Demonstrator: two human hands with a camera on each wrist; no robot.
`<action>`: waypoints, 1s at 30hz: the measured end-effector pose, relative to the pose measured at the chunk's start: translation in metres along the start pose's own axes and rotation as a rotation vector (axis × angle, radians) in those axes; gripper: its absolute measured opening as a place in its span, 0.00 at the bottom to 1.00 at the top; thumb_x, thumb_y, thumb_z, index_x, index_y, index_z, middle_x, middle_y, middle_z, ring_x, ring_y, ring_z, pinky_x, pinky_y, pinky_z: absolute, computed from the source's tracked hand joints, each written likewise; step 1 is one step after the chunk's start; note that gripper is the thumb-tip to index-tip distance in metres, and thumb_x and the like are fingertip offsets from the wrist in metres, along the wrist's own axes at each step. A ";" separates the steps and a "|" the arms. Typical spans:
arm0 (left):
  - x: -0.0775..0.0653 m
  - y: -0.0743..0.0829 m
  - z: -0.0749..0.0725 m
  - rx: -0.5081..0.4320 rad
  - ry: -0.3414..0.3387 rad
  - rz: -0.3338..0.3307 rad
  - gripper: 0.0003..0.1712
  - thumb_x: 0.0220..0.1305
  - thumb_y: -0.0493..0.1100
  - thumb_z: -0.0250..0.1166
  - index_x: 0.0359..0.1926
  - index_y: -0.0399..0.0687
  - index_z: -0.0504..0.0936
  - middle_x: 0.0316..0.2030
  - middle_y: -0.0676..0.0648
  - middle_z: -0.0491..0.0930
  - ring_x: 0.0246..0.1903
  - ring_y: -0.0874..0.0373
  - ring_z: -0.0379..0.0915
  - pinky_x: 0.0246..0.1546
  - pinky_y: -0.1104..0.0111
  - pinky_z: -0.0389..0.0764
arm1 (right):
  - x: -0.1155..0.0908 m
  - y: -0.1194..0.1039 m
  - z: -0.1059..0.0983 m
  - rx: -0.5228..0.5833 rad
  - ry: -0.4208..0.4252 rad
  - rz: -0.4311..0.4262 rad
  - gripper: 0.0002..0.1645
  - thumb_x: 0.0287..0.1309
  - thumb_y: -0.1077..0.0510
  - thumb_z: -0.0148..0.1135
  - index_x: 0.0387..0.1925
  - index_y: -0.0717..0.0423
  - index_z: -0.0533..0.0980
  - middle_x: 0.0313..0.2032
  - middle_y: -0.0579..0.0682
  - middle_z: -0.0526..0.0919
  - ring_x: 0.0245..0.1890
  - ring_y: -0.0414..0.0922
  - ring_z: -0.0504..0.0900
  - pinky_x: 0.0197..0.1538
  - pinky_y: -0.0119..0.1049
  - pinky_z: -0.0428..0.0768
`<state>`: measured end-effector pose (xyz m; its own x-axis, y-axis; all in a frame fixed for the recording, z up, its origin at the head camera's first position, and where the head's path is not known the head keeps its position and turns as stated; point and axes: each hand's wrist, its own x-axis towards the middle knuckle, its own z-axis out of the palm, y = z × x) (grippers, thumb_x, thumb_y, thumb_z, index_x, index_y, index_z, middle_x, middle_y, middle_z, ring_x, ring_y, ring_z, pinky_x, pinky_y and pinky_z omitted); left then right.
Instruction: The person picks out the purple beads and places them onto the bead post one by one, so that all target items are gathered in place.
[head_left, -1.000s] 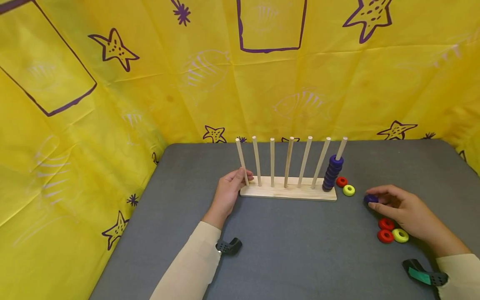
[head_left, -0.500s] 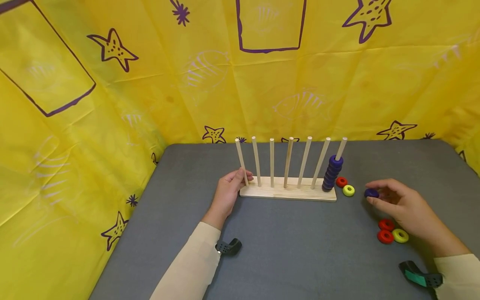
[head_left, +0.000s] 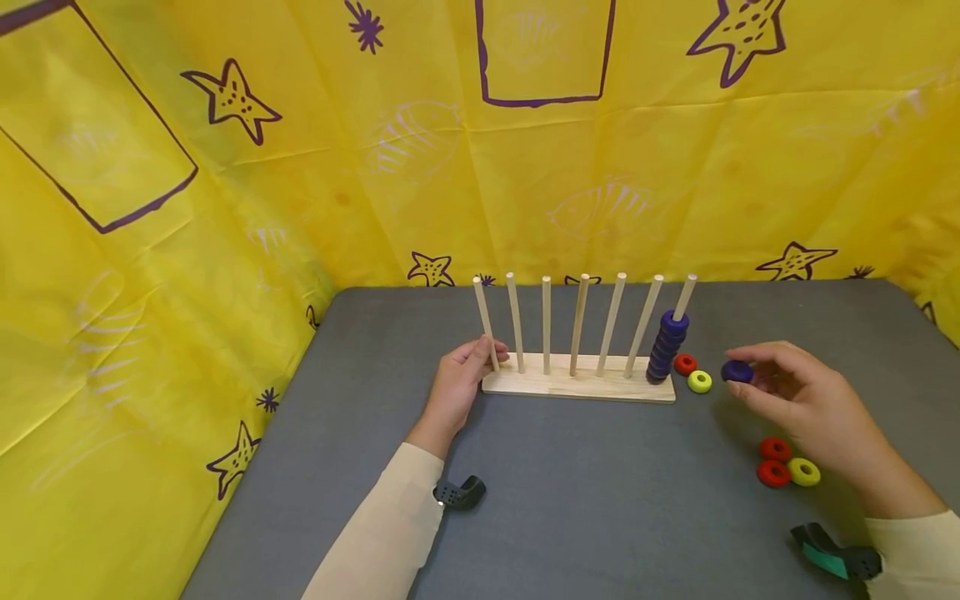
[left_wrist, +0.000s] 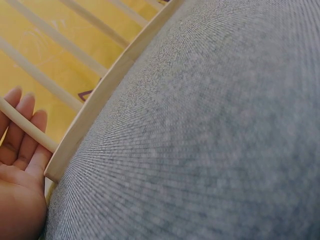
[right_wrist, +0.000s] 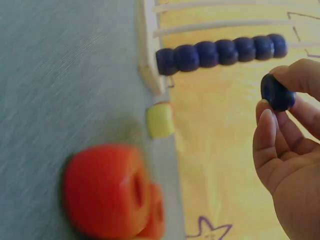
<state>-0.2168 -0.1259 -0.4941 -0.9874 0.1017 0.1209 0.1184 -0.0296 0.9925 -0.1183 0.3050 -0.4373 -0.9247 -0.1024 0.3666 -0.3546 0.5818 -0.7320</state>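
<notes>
Seven... several upright wooden pegs rise from a pale wooden stand [head_left: 570,388] on the table. My left hand [head_left: 457,385] holds the stand at its left end, thumb and fingers on either side of the leftmost peg [head_left: 484,312]. In the left wrist view the fingers [left_wrist: 22,135] lie behind that peg. A stack of dark blue rings [head_left: 665,348] fills most of the rightmost peg, leaving its tip bare. My right hand [head_left: 813,404] pinches one blue ring [right_wrist: 277,94] between thumb and fingertips, raised above the table to the right of the stack.
By the stand's right end lie a red ring [head_left: 678,367] and a yellow ring [head_left: 700,390]. Nearer me, under the right forearm's left side, two red rings [head_left: 765,482] and another yellow ring [head_left: 814,475] sit together. A yellow patterned cloth [head_left: 525,192] hangs behind the grey table [head_left: 585,500].
My right hand has lifted the blue ring away from me and slightly left, toward the stand. My left hand stays in place at the stand's left end.
</notes>
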 end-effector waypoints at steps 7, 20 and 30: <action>0.000 0.001 0.000 -0.010 -0.005 -0.001 0.28 0.85 0.54 0.61 0.52 0.29 0.88 0.49 0.34 0.88 0.56 0.41 0.84 0.63 0.56 0.81 | 0.012 -0.018 0.002 0.046 0.077 -0.037 0.24 0.59 0.80 0.74 0.55 0.64 0.84 0.46 0.41 0.82 0.38 0.34 0.78 0.41 0.17 0.77; 0.000 0.000 0.000 -0.020 -0.008 0.011 0.26 0.86 0.52 0.60 0.52 0.29 0.88 0.48 0.34 0.88 0.55 0.42 0.84 0.62 0.56 0.81 | 0.037 -0.050 0.001 0.076 0.155 -0.045 0.27 0.61 0.78 0.74 0.61 0.63 0.83 0.46 0.41 0.83 0.39 0.36 0.81 0.42 0.16 0.78; -0.001 0.001 -0.001 -0.020 -0.010 0.011 0.25 0.86 0.50 0.60 0.52 0.29 0.88 0.47 0.36 0.88 0.54 0.45 0.84 0.63 0.56 0.80 | 0.052 -0.068 0.008 0.155 0.222 -0.065 0.27 0.61 0.80 0.73 0.61 0.67 0.82 0.49 0.44 0.83 0.43 0.40 0.80 0.45 0.18 0.79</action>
<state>-0.2160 -0.1266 -0.4937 -0.9850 0.1107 0.1323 0.1274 -0.0503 0.9906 -0.1431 0.2535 -0.3731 -0.8524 0.0539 0.5201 -0.4449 0.4477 -0.7756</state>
